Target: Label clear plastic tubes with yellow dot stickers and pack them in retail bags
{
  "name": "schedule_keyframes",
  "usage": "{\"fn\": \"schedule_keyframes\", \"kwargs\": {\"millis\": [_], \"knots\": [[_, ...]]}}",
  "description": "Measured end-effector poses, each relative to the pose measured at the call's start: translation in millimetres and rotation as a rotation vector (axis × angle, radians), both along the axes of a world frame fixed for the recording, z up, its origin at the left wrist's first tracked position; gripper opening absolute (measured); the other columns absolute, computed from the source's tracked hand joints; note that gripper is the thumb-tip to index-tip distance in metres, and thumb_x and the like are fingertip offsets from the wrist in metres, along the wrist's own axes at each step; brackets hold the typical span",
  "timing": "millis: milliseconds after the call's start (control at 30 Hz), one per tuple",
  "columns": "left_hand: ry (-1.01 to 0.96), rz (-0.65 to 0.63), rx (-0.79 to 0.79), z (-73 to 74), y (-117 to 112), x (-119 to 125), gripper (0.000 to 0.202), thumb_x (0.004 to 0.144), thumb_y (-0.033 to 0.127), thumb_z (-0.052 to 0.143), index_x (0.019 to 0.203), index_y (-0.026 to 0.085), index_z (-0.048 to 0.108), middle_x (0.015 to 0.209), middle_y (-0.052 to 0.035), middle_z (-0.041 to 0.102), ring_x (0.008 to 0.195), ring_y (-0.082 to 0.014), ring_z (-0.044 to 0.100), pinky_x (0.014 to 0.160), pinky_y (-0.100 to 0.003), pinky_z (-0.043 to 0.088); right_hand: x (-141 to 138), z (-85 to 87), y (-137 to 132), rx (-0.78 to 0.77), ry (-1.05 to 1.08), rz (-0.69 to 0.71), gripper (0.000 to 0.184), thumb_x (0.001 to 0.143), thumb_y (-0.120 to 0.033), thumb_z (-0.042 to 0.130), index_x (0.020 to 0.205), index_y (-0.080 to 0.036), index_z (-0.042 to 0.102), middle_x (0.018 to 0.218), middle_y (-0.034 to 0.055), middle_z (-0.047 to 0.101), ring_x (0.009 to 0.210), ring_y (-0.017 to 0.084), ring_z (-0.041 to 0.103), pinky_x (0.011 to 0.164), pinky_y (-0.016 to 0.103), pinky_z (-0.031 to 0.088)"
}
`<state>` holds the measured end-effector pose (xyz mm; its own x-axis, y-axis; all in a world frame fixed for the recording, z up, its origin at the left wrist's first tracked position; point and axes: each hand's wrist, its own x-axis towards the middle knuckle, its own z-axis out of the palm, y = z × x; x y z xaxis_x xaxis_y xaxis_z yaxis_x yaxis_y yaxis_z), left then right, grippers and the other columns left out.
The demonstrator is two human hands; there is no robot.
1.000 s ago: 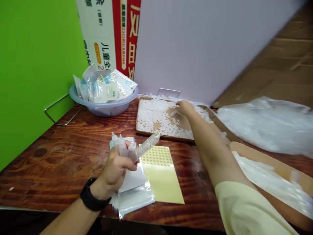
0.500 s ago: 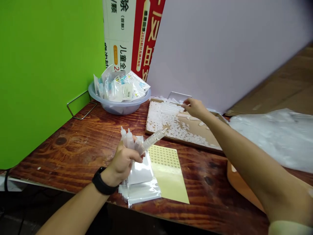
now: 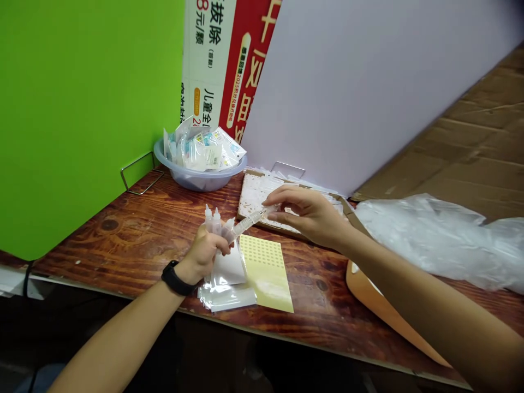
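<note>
The left hand (image 3: 203,254) curls shut around translucent plastic dropper bottles (image 3: 213,219) and a plastic syringe (image 3: 245,225), above glossy plastic bags (image 3: 226,298) and a yellow dotted sticker sheet (image 3: 266,273) on the varnished wooden counter (image 3: 315,300). The right hand (image 3: 307,214) hangs half-open, thumb and fingers parted, just beside the syringe's tip, over a cardboard tray (image 3: 244,210) of small white plastic pieces (image 3: 256,196).

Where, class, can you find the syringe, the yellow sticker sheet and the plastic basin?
syringe (image 3: 246,224), head view, on the barrel
yellow sticker sheet (image 3: 266,275), head view, on its middle
plastic basin (image 3: 192,183), head view, on the outer wall
</note>
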<state>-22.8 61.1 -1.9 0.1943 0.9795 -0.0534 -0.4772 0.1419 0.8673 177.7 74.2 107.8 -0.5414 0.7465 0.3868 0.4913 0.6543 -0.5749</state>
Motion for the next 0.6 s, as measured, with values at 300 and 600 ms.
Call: {"fn": "schedule_keyframes", "kwargs": {"millis": [300, 600], "knots": [[0.226, 0.049, 0.053, 5.1, -2, -6, 0.013, 0.042, 0.002, 0.049, 0.039, 0.014, 0.046, 0.044, -0.0002, 0.044, 0.043, -0.0087, 0.037, 0.043, -0.023, 0.022, -8, -7.3, -14, 0.219, -0.245, 0.093, 0.014, 0.089, -0.02, 0.055, 0.097, -0.023, 0.065, 0.091, 0.0058, 0.064, 0.081, 0.016, 0.06, 0.068, 0.029, 0.049], [0.388, 0.125, 0.122, 5.4, -3, -13, 0.02, 0.043, -0.006, 0.048, 0.038, 0.014, 0.048, 0.043, 0.0014, 0.044, 0.044, -0.0082, 0.036, 0.04, -0.021, 0.021, -5, -47.5, -24, 0.124, -0.128, -0.033, 0.011, 0.09, -0.027, 0.055, 0.097, -0.021, 0.062, 0.092, 0.0072, 0.066, 0.084, 0.018, 0.062, 0.071, 0.031, 0.05]]}}
